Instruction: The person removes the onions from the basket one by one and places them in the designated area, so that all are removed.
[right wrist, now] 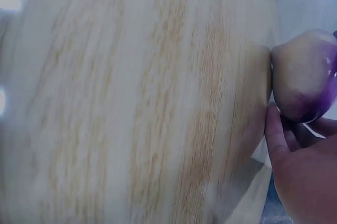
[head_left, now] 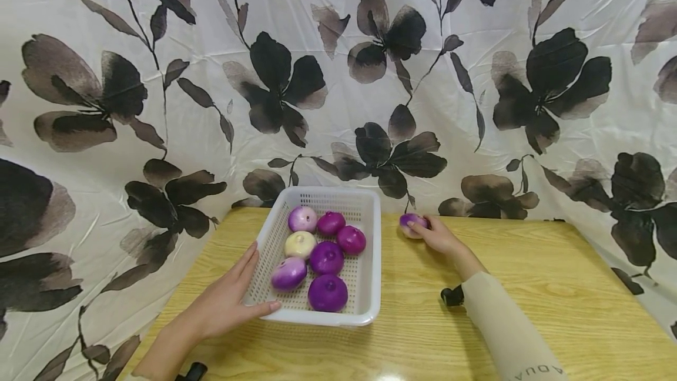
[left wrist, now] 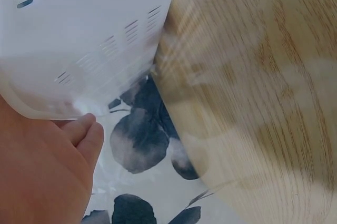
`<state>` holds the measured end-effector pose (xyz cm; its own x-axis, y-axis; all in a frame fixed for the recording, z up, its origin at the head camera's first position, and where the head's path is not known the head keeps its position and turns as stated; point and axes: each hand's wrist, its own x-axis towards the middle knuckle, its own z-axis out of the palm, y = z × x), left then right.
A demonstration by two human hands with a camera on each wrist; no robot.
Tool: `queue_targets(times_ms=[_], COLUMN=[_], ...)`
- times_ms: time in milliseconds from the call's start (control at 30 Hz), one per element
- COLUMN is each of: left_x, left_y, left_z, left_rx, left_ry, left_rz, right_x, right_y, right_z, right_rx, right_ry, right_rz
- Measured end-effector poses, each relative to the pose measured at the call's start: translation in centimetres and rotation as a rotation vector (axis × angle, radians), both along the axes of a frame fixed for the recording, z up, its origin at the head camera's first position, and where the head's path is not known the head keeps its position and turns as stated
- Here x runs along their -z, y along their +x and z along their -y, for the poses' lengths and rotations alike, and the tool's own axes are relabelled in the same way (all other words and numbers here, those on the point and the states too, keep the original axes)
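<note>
A white plastic basket (head_left: 374,251) sits on the table, holding several onions. Inside are two deep purple onions, the nearer one (head_left: 328,294) by the front wall, two magenta onions (head_left: 351,240), a cream-white onion (head_left: 300,246) and two purple-and-white onions (head_left: 289,274). My left hand (head_left: 227,298) rests against the basket's front left corner, thumb on the near rim and straight fingers along the left side. Right of the basket, near the table's far edge, my right hand (head_left: 441,237) holds another purple-and-white onion (right wrist: 303,76) between thumb and fingers, low at the tabletop.
The wood-grain table (head_left: 508,263) stretches to the right of the basket. Behind it hangs a white cloth (head_left: 328,10) with dark flower prints, close to the far edge. Dark camera mounts (head_left: 452,296) are on both wrists.
</note>
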<state>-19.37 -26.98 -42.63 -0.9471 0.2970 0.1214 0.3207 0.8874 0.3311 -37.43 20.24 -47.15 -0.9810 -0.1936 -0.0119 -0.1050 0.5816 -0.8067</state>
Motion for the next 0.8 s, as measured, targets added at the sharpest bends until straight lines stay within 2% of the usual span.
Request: queue_targets(times_ms=[233, 433, 800], left_x=[0.0, -0.2, -0.2], left_y=[0.0, 0.0, 0.2], left_z=[0.0, 0.0, -0.2], left_rx=[0.001, 0.003, 0.001], left_ry=[0.000, -0.001, 0.009], left_rz=[0.003, -0.008, -0.005], right_x=[-0.5, -1.1, -2.1], right_y=[1.1, 2.2, 3.9], right_z=[-0.6, -1.3, -2.6], right_rx=[-0.026, -0.053, -0.109], right_ry=[0.011, -0.011, 0.060], right_rz=[-0.034, 0.010, -0.015])
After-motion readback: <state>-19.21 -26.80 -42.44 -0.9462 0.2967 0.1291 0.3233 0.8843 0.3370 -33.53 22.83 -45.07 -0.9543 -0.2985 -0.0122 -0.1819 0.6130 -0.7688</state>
